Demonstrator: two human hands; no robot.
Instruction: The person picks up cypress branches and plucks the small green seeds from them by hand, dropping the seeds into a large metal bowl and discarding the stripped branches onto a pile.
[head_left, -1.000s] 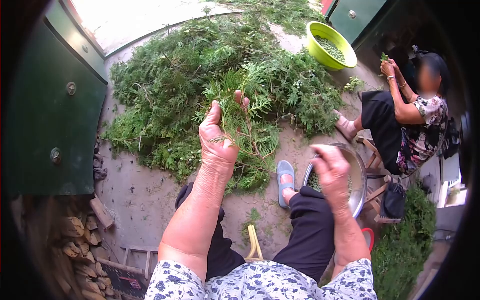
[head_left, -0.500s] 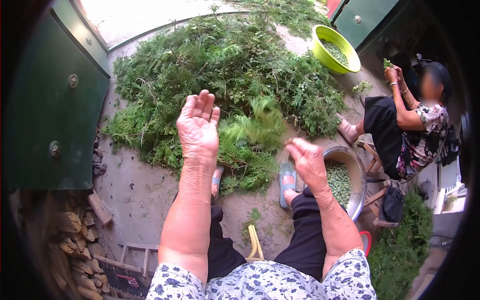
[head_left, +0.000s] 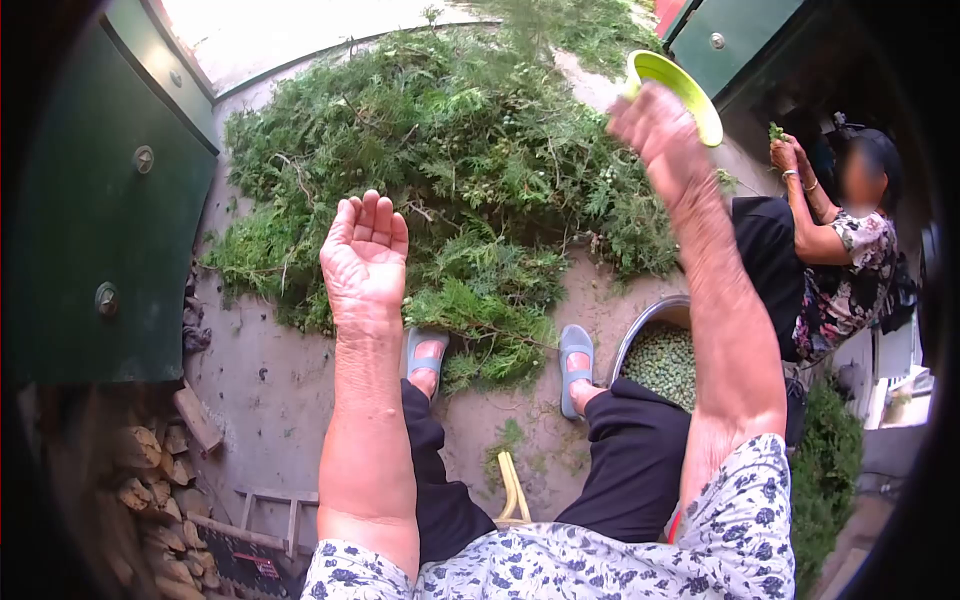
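Observation:
My left hand (head_left: 367,255) is held palm up over the left part of a big pile of green branches (head_left: 420,150), fingers spread a little and nothing in it. Stretched far forward, my right hand (head_left: 660,130) is blurred by motion and overlaps the near side of a yellow-green basin (head_left: 690,80); whether it holds anything cannot be made out. A blurred green sprig (head_left: 525,25) shows at the top, left of that hand. Beside my right leg, a metal basin (head_left: 632,345) holds small green cones (head_left: 660,365), partly covered by my forearm and knee.
A co-worker (head_left: 850,230) sits at the right, both hands on a green sprig (head_left: 776,132). More branches (head_left: 825,460) lie at the lower right. Split firewood (head_left: 150,490) is stacked at the lower left, below a green door (head_left: 110,220). A yellow forked handle (head_left: 512,485) stands between my legs.
My right hand has swung forward and up from near the metal basin to the yellow-green one. The sprig beside it has left the middle. My left hand has shifted slightly left and down.

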